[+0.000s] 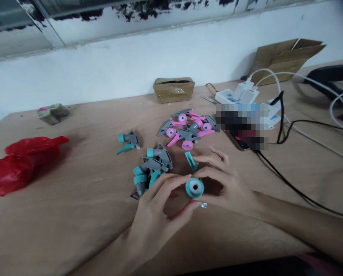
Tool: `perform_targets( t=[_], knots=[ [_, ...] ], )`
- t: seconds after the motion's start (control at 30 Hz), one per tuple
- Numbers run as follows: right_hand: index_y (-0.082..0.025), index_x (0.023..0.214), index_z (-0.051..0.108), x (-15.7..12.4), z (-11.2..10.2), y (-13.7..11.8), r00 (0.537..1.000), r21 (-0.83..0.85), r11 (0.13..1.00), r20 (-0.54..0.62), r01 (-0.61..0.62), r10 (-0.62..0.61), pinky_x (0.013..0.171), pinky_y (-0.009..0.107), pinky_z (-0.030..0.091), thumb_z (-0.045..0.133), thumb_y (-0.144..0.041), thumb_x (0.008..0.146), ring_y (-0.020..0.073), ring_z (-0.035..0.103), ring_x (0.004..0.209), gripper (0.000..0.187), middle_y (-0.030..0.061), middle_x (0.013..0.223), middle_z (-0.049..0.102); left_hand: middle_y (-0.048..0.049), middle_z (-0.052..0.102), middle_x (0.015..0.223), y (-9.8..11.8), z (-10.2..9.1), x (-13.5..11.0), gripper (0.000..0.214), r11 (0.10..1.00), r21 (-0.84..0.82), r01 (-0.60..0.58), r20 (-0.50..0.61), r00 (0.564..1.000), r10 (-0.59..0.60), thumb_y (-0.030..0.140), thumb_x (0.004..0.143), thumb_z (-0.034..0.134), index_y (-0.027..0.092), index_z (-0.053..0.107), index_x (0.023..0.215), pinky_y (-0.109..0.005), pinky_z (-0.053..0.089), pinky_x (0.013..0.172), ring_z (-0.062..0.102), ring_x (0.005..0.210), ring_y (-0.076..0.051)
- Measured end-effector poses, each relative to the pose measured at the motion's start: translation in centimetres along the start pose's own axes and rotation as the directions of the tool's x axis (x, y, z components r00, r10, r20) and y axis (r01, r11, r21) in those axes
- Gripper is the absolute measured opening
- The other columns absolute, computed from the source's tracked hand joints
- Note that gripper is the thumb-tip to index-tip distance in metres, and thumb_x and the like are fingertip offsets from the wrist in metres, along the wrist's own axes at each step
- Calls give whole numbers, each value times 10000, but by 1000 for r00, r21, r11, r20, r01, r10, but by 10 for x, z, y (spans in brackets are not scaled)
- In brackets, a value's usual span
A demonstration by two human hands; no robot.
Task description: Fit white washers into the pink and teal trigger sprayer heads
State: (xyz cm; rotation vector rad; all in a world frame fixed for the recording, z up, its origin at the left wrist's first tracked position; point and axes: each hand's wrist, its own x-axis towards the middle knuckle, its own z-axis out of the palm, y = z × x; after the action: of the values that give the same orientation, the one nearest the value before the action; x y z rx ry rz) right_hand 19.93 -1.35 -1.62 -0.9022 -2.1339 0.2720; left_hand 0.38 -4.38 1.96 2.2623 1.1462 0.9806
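Between my two hands is a teal and grey trigger spray head, its round collar with a white centre and dark hole turned toward me. My left hand pinches the collar's rim between thumb and fingers. My right hand grips the body from the other side, with the teal trigger lever sticking up by its fingertips. Just beyond my left hand lies a heap of teal and grey spray heads. A single teal spray head rests apart from it. Behind them is a pile of pink and grey spray heads.
A red plastic bag lies at the left, a small greenish block behind it. A small cardboard box stands by the wall. At the right are a power strip with cables, a partly blurred phone and a larger carton.
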Motion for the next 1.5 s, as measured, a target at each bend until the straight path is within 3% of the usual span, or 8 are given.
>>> perform_targets(
  t=[0.33, 0.47, 0.57, 0.67, 0.8, 0.97, 1.1, 1.5],
  knots=[
    [-224, 936, 572, -3, 6, 1, 999, -89, 996, 33, 10, -7, 1062, 504, 184, 637, -426, 748, 226, 544, 1084, 284, 78, 1138, 596, -23, 560, 943, 1, 10, -1, 327, 993, 117, 18, -13, 1000, -16, 138, 757, 633, 224, 572, 1066, -226, 555, 640, 589, 760, -110],
    [-200, 1118, 483, 1, 0, -2, 999, -74, 997, 40, 8, -5, 1071, 517, 170, 663, -529, 679, 262, 471, 1193, 578, 130, 1251, 526, -17, 557, 939, 5, 1, 3, 309, 994, 106, 6, -64, 998, 1, 136, 752, 626, 230, 611, 1046, -221, 551, 632, 580, 671, -79],
    [-185, 1235, 368, 3, -6, -3, 1000, -50, 999, -20, 5, -6, 1070, 540, 161, 673, -603, 623, 290, 396, 1265, 801, 170, 1330, 457, -16, 571, 988, 4, -18, 8, 237, 990, 45, 136, -144, 981, -128, 206, 765, 642, 237, 637, 1001, -216, 556, 607, 597, 659, -79],
    [-210, 1218, 363, 5, -9, -2, 997, -40, 999, -73, -36, 33, 1058, 553, 173, 663, -554, 673, 283, 431, 1240, 711, 148, 1296, 499, -20, 596, 1057, -6, -47, 11, 247, 959, -75, 273, -264, 922, -283, 281, 763, 666, 228, 641, 1004, -245, 566, 676, 625, 817, -138],
    [-234, 1155, 409, 5, -5, 2, 995, -57, 994, -26, -95, 93, 1041, 560, 195, 634, -512, 729, 270, 497, 1173, 556, 110, 1218, 564, 17, 643, 943, -39, -85, 3, 257, 911, -167, 378, -404, 817, -413, 272, 750, 688, 211, 633, 992, -319, 534, 832, 603, 942, -184],
    [-232, 1085, 468, 5, 1, 6, 994, -108, 988, -5, -107, 107, 1034, 549, 217, 593, -497, 773, 258, 522, 1134, 428, 83, 1151, 599, -11, 676, 988, -93, -108, -22, 329, 830, -92, 550, -393, 746, -538, 391, 744, 657, 206, 609, 1011, -393, 506, 876, 631, 957, -223],
    [-234, 1029, 500, 4, 3, 9, 994, -138, 984, -9, -108, 108, 1005, 548, 255, 579, -495, 784, 261, 546, 1097, 366, 70, 1104, 619, -59, 696, 956, -112, -107, -30, 379, 797, -5, 604, -358, 743, -565, 443, 711, 653, 188, 618, 990, -368, 526, 792, 656, 918, -253],
    [-230, 967, 535, 3, 7, 16, 997, -189, 979, -5, -75, 76, 987, 544, 277, 586, -528, 766, 255, 552, 1069, 363, 59, 1052, 620, -55, 681, 975, -114, -96, -5, 361, 788, 212, 578, -388, 790, -474, 465, 752, 595, 215, 592, 1013, -354, 503, 769, 664, 822, -235]
  ],
)
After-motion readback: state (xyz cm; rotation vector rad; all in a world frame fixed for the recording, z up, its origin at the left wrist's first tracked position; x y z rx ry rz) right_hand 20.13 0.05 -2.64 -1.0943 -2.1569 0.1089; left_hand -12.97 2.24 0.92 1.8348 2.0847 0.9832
